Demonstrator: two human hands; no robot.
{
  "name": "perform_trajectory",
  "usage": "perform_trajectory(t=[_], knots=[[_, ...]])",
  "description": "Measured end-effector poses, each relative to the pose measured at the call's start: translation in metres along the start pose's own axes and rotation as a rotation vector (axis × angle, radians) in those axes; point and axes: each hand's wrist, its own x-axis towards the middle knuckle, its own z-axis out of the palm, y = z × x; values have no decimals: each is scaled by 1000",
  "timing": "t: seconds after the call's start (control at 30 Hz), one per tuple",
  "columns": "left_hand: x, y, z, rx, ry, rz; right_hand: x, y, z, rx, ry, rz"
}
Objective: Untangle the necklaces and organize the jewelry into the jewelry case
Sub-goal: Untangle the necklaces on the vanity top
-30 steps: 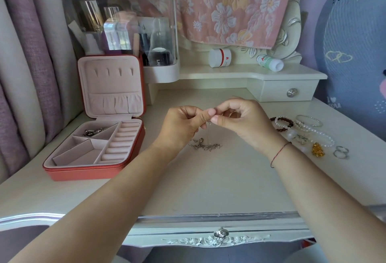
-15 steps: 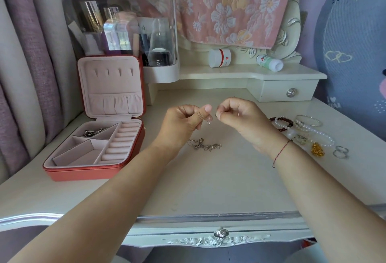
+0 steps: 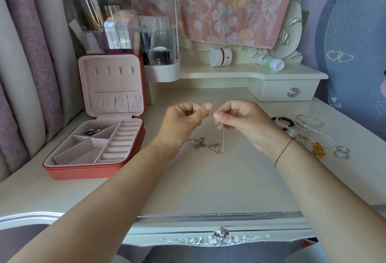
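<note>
Left hand (image 3: 183, 122) and right hand (image 3: 240, 120) closer than before, curled fingertips nearly meeting, both pinching chain (image 3: 223, 137); strand now hangs to tangle (image 3: 205, 146) on table (image 3: 208, 179).

A thin, shiny metal chain (image 3: 211, 146) lies on the smooth, satin-white tabletop (image 3: 208, 179), left of it a jewelry case (image 3: 94, 137) in red leather-like skin, perhaps velvet-lined.
</note>
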Motion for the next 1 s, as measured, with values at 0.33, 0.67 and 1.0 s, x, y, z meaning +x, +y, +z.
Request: perform_trajectory(t=[0.33,0.67,1.0], knots=[[-1,0,-2,-88,-6,-14,2,1,-3,26,22,23],[-1,1,-2,-32,7,-9,0,1,1,235,-50,126],[-2,1,0,2,-30,8,-2,-1,5,53,-80,101]])
